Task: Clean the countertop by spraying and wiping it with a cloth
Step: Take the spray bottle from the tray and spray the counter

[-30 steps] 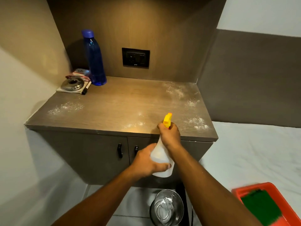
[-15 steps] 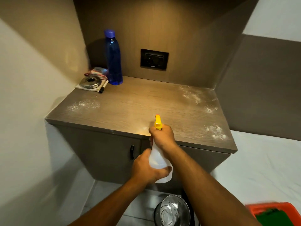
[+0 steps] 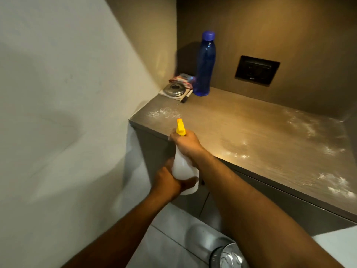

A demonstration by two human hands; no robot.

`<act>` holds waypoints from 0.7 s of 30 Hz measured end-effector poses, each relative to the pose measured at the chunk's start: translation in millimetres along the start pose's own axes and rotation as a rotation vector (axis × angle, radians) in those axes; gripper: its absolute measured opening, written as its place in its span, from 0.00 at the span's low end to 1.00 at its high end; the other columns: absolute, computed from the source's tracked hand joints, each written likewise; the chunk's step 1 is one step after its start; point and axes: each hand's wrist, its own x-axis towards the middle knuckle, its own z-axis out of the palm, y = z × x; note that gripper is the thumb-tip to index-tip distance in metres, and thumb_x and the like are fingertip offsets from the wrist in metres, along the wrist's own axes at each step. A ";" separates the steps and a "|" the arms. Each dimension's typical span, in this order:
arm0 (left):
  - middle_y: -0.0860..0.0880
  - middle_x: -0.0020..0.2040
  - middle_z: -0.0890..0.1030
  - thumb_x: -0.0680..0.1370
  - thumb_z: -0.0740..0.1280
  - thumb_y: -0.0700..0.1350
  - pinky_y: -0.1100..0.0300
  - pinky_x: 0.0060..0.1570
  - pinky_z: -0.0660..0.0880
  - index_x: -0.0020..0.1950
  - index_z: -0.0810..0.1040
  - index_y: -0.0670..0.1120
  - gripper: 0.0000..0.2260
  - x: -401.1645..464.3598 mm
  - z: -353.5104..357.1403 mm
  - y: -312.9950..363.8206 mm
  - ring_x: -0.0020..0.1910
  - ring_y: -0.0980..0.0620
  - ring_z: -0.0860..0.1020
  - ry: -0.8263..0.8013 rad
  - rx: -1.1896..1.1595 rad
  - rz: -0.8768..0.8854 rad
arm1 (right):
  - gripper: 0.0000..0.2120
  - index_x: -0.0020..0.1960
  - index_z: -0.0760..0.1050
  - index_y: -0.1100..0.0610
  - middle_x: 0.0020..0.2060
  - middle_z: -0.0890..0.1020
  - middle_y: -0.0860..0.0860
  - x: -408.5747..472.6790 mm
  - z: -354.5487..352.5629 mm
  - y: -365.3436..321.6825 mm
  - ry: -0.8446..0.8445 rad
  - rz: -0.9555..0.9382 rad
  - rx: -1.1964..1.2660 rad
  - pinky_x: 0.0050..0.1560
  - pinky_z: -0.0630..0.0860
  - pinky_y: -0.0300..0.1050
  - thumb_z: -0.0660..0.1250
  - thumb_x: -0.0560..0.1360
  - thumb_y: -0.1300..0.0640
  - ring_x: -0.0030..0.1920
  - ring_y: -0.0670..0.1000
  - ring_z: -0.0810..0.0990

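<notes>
A white spray bottle with a yellow nozzle is held up at the countertop's front left corner. My right hand grips its neck just under the nozzle. My left hand grips the bottle's base from below. The nozzle points toward the back left of the brown wood-grain countertop, which carries patches of white powder at the left, in the front middle and along the right side. No cloth is in view.
A tall blue bottle stands at the back left beside a round metal lid on a small board. A black wall socket sits above the counter. A steel bin stands on the floor below. A white wall closes the left side.
The view has swung left, so the counter now lies to the right. Both hands carried the spray bottle from the counter's front middle to its front left corner, keeping the same grip.
</notes>
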 end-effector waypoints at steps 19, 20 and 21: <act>0.55 0.56 0.75 0.54 0.72 0.68 0.60 0.49 0.72 0.64 0.68 0.55 0.42 1.5 74.0 42.7 0.52 0.56 0.74 -0.300 -0.004 0.187 | 0.11 0.35 0.74 0.55 0.31 0.78 0.51 -25.2 -98.4 19.2 0.446 0.007 -0.232 0.34 0.71 0.44 0.68 0.73 0.51 0.34 0.54 0.77; 0.57 0.53 0.75 0.53 0.72 0.68 0.60 0.48 0.74 0.61 0.69 0.57 0.39 -7.2 89.7 50.6 0.50 0.57 0.75 -0.342 -0.013 0.210 | 0.13 0.34 0.75 0.56 0.31 0.80 0.52 -35.5 -119.5 27.1 0.498 0.035 -0.261 0.35 0.74 0.45 0.67 0.73 0.49 0.35 0.55 0.79; 0.59 0.51 0.77 0.52 0.73 0.68 0.61 0.46 0.76 0.57 0.70 0.58 0.36 -17.6 106.8 58.7 0.49 0.59 0.76 -0.384 -0.029 0.230 | 0.14 0.35 0.77 0.58 0.33 0.82 0.53 -47.9 -140.7 36.2 0.560 0.074 -0.283 0.38 0.77 0.47 0.66 0.72 0.48 0.37 0.56 0.81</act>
